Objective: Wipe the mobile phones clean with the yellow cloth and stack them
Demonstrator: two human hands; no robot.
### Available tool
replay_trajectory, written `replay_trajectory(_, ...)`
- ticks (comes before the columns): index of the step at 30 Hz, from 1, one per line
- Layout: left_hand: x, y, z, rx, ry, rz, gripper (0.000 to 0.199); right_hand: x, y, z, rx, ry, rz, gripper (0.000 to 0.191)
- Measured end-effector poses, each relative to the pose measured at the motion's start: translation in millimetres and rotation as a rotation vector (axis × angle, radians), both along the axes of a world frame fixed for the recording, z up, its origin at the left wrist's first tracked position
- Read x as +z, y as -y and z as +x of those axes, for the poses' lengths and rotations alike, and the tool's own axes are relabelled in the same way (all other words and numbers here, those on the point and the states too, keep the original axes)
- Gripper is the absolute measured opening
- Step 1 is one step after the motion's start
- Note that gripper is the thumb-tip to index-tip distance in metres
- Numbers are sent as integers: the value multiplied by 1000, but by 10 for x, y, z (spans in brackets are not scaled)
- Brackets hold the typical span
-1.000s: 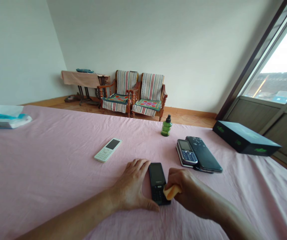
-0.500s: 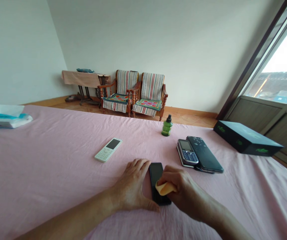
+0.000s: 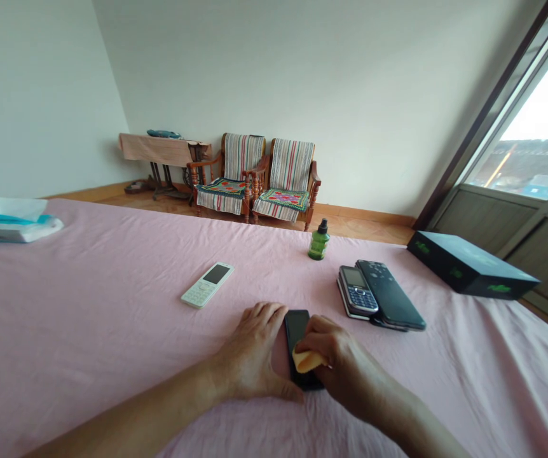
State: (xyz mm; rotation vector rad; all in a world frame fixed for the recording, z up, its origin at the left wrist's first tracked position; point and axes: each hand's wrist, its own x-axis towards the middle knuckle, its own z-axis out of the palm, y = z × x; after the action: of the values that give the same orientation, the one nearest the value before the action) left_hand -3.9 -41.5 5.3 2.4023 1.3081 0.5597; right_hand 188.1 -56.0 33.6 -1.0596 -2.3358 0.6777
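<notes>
A black phone (image 3: 296,326) lies face up on the pink cloth. My left hand (image 3: 252,356) rests flat beside it with fingers stretched out; the fingertips are at its upper left corner and the thumb is by its lower end. A folded yellow cloth (image 3: 308,360) is pinched in my right hand (image 3: 334,356) and pressed on the phone's screen. My right hand hides the right side and part of the lower half of the phone. Farther off to the left lies a white keypad phone (image 3: 207,285).
Several phones, among them a dark keypad phone (image 3: 358,292) and a large black phone (image 3: 391,296), lie stacked at right. Behind stands a green bottle (image 3: 318,242). A black box (image 3: 472,264) sits at the right edge, a tissue pack (image 3: 14,226) at far left.
My right hand with the yellow cloth has shifted slightly left across the phone's screen. My left hand stays in place.
</notes>
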Motion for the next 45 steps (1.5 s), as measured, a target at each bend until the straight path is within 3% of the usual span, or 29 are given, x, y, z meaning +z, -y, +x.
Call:
replay_trajectory(5, 18, -3, 2, -1, -1, -5, 95, 47, 15, -15, 68, 4, -36, 34)
replay_trajectory(10, 0, -4, -4, -6, -4, 14, 98, 31, 7, -24, 10, -23, -29, 38)
replay_trajectory(16, -18, -1, 8, 17, -7, 6, 99, 42, 21, 40, 59, 18, -105, 33)
replay_trajectory(24, -53, -23, -15, 7, -15, 16, 97, -43, 54, -97, 58, -122, -66, 36)
replay_trajectory(32, 5, -18, -16, -11, -10, 1, 96, 151, 38, 78, 108, -71, -217, 39)
replay_trajectory(40, -48, -32, -11, -6, 9, 24, 99, 36, 64, -55, 81, -127, -148, 35)
replay_trajectory(45, -7, -23, -25, -23, -15, -2, 98, 103, 28, 98, 46, -23, -191, 37)
